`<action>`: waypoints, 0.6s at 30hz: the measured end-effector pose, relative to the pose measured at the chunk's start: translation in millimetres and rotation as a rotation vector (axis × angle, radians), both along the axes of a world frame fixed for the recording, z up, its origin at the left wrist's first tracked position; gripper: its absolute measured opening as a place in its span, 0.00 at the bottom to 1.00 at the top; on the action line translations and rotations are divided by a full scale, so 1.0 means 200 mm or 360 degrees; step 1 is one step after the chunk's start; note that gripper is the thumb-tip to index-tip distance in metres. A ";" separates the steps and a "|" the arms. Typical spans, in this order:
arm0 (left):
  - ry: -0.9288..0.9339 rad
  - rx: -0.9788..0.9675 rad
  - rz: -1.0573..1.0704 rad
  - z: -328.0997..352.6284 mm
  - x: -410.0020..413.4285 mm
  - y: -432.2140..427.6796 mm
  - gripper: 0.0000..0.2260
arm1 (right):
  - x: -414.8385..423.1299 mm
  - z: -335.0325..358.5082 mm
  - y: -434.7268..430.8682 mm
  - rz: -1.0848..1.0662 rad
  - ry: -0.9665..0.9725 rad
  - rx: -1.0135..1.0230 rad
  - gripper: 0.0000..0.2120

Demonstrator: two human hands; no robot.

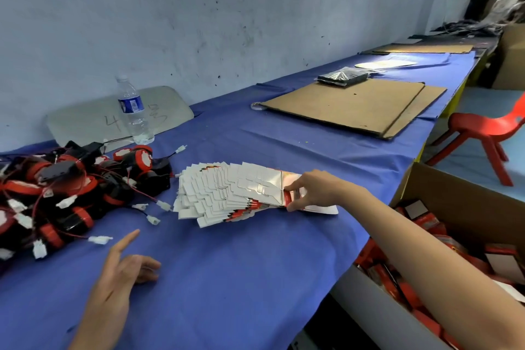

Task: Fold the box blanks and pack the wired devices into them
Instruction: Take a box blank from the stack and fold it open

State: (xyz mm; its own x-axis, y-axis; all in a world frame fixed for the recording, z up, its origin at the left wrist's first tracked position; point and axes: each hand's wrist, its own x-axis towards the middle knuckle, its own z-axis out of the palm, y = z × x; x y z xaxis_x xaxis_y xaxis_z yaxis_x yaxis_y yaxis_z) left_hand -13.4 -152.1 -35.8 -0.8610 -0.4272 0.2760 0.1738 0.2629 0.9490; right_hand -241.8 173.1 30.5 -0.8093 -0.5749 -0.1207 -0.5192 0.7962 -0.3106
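Observation:
A fanned stack of flat white and red box blanks [227, 193] lies on the blue table [241, 278]. My right hand [311, 189] pinches the top blank at the stack's right end, thumb and fingers on its red edge. A heap of black and red wired devices [71, 187] with white plug connectors fills the table's left side. My left hand [125, 267] hovers over the cloth near the front, fingers relaxed and spread, holding nothing.
A water bottle [133, 111] stands behind the heap by the wall. Cardboard sheets [349, 106] and a black packet [342, 77] lie farther along the table. A carton [454, 207] of packed red boxes sits at the right edge. A red chair [485, 133] stands beyond.

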 end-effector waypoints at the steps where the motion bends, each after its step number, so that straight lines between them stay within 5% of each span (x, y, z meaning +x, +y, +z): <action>1: 0.0008 -0.0006 -0.0006 0.00 0.00 0.00 0.19 | 0.00 0.01 -0.01 0.0017 0.0060 -0.0032 0.13; 4: 0.0006 -0.0043 -0.0019 0.00 0.00 0.00 0.19 | 0.03 0.02 -0.03 -0.0034 0.0300 -0.0136 0.11; 7: 0.0006 -0.0110 0.0024 0.01 0.02 0.02 0.18 | 0.05 0.06 -0.05 -0.0200 0.0907 -0.0204 0.10; 11: 0.0014 -0.0285 0.0138 0.05 0.05 0.07 0.19 | 0.16 0.18 -0.16 -0.0436 0.1520 -0.1259 0.08; 14: 0.0139 -0.0402 0.0290 0.10 0.07 0.12 0.34 | 0.34 0.24 -0.45 -0.0264 0.0965 -0.2003 0.12; 18: 0.0224 -0.0114 0.0349 0.13 0.07 0.20 0.37 | 0.64 0.07 -0.89 0.0169 0.0140 -0.2114 0.13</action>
State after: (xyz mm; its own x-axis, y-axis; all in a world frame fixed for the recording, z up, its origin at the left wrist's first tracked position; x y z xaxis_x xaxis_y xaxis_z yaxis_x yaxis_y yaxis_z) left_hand -0.1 -112.5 -10.3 -0.7011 -0.5742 0.4228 0.2343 0.3745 0.8971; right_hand -113.2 -5.4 44.0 -0.7299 -0.2752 0.6257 -0.6174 -0.1274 -0.7762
